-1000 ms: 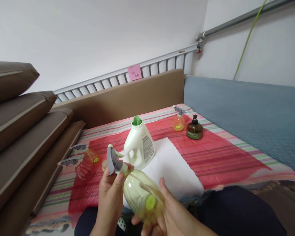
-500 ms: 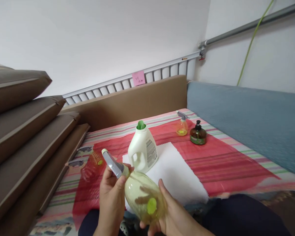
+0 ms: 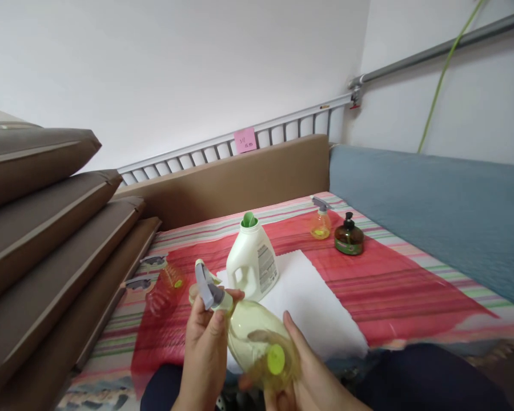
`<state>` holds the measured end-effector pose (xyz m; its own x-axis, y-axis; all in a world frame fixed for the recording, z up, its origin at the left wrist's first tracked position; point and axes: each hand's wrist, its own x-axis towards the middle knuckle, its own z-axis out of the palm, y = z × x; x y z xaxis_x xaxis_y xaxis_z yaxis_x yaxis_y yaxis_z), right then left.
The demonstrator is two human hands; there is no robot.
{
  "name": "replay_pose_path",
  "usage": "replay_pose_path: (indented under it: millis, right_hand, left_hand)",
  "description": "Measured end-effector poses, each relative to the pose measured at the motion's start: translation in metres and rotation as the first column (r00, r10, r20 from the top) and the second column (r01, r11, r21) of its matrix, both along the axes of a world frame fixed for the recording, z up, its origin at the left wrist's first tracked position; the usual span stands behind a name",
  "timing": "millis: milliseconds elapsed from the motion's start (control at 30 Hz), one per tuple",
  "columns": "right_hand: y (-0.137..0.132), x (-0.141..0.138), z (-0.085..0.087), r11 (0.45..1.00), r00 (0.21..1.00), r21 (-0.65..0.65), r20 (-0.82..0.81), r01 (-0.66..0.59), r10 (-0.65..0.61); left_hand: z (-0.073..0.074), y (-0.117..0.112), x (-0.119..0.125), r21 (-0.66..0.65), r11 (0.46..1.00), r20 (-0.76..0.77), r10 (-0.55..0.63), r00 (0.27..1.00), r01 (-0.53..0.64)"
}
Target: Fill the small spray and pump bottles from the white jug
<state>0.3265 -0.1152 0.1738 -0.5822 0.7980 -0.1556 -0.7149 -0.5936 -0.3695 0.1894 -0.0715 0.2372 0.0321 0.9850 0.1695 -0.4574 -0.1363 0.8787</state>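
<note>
Between my hands a see-through yellow spray bottle [image 3: 257, 331] lies tilted, its grey trigger head up to the left and its base toward me on the right. The fingers of my left hand [image 3: 208, 337] are closed round its collar, just below the trigger. My right hand [image 3: 308, 365] wraps the lower end of the bottle, and some of its fingers show through the plastic. Right behind stands a white detergent jug [image 3: 251, 260] with a green opening, upright on a white sheet [image 3: 312, 302].
An amber pump bottle [image 3: 349, 235] and a small orange spray bottle [image 3: 321, 221] stand at the back right. Two more spray bottles lie on the red plastic sheet [image 3: 394, 291] at left. Stacked brown cushions [image 3: 47, 240] rise on the left; a blue padded side [image 3: 428, 200] borders the right.
The spray bottle has turned about its length, so its trigger now shows from the side. Both hands still hold it. The whole view has shifted slightly.
</note>
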Motion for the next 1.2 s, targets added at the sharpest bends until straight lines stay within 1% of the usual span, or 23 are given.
replay_pose_path:
  millis: [67,133,167,233,333,400,433,467,533,600,633,667,733,800,833,867,900,967,1033,1067,1100,1167,1200]
  right_hand:
    - [0.001,0.001,0.0,0.989,0.991,-0.076,-0.036,-0.129,0.126]
    - [0.002,0.002,0.002,0.987,0.988,-0.066,-0.06,-0.146,0.142]
    - [0.002,0.001,0.004,0.993,0.992,-0.037,-0.067,-0.112,0.11]
    - [0.002,-0.001,0.008,0.999,0.997,0.045,-0.073,0.013,-0.01]
    - [0.0,-0.006,0.008,0.962,0.978,0.18,-0.034,0.206,-0.204]
    - [-0.001,-0.007,0.003,0.942,0.964,0.216,0.007,0.258,-0.265]
    - [-0.002,-0.007,-0.001,0.945,0.964,0.203,0.017,0.258,-0.267]
    - [-0.002,-0.007,-0.005,0.958,0.972,0.173,0.017,0.229,-0.236]
    - [-0.001,-0.005,-0.011,0.993,0.996,0.089,-0.002,0.084,-0.084]
    - [-0.001,-0.004,-0.013,0.995,0.995,0.019,-0.022,-0.097,0.097]
    - [0.0,-0.004,-0.013,0.991,0.99,0.004,-0.028,-0.136,0.136]
    - [0.0,-0.005,-0.011,0.993,0.992,0.003,-0.032,-0.122,0.122]
    - [-0.001,-0.006,-0.008,0.998,0.999,0.057,-0.026,0.022,-0.021]
    - [-0.002,-0.008,-0.008,0.971,0.982,0.147,-0.009,0.19,-0.191]
    - [-0.002,-0.008,-0.009,0.956,0.971,0.176,-0.003,0.235,-0.238]
    - [-0.003,-0.007,-0.012,0.956,0.971,0.176,-0.002,0.236,-0.24]
    - [-0.003,-0.007,-0.015,0.968,0.979,0.148,-0.008,0.201,-0.202]
    - [-0.001,-0.004,-0.022,0.997,0.998,0.055,-0.048,0.048,-0.045]
    - [0.001,0.0,-0.029,0.996,0.993,0.005,-0.082,-0.09,0.09]
    - [0.002,0.001,-0.031,0.995,0.992,0.016,-0.083,-0.095,0.096]
    - [0.003,0.001,-0.034,0.997,0.996,0.046,-0.075,-0.054,0.057]
    - [0.003,0.002,-0.039,0.99,0.996,0.116,-0.047,0.079,-0.074]
    - [0.003,0.002,-0.042,0.984,0.993,0.136,-0.041,0.112,-0.107]
  left_hand:
    - [-0.001,-0.001,0.001,0.011,1.0,-0.033,0.002,0.999,-0.002]
    - [-0.001,0.001,0.002,0.032,0.999,-0.051,0.029,0.998,-0.028]
    - [-0.001,0.002,0.002,0.041,0.998,-0.05,0.05,0.997,-0.048]
    - [-0.001,0.005,0.001,0.047,0.994,-0.024,0.102,0.995,-0.1]
    - [-0.001,0.01,-0.002,0.028,0.987,0.029,0.159,0.987,-0.159]
    - [-0.003,0.011,-0.004,0.03,0.986,0.026,0.162,0.986,-0.163]
    - [-0.004,0.011,-0.004,0.034,0.988,0.015,0.15,0.989,-0.15]
    - [-0.005,0.011,-0.005,0.037,0.991,0.001,0.129,0.992,-0.129]
    - [-0.009,0.01,-0.006,0.028,0.996,-0.021,0.081,0.996,-0.081]
    - [-0.012,0.01,-0.005,0.006,0.998,-0.021,0.063,0.998,-0.062]
    - [-0.013,0.01,-0.005,-0.001,0.997,-0.015,0.072,0.997,-0.072]
    - [-0.013,0.01,-0.004,-0.005,0.996,-0.009,0.088,0.996,-0.088]
    - [-0.014,0.01,-0.003,0.005,0.992,0.012,0.127,0.992,-0.127]
    - [-0.014,0.01,-0.001,0.021,0.989,0.031,0.147,0.989,-0.147]
    - [-0.013,0.01,0.0,0.022,0.99,0.035,0.141,0.989,-0.142]
    - [-0.013,0.009,0.001,0.019,0.992,0.034,0.124,0.992,-0.125]
    - [-0.013,0.008,0.001,0.014,0.995,0.028,0.096,0.995,-0.096]
    - [-0.013,0.007,0.003,0.008,1.0,0.016,0.03,0.999,-0.03]
    - [-0.014,0.006,0.005,0.02,1.0,0.029,0.009,1.0,-0.009]
    - [-0.015,0.006,0.006,0.031,0.999,0.044,0.019,0.999,-0.02]
    - [-0.015,0.006,0.007,0.042,0.998,0.059,0.035,0.998,-0.038]
    - [-0.015,0.005,0.008,0.059,0.996,0.071,0.063,0.995,-0.068]
    - [-0.014,0.004,0.008,0.068,0.995,0.063,0.068,0.996,-0.072]
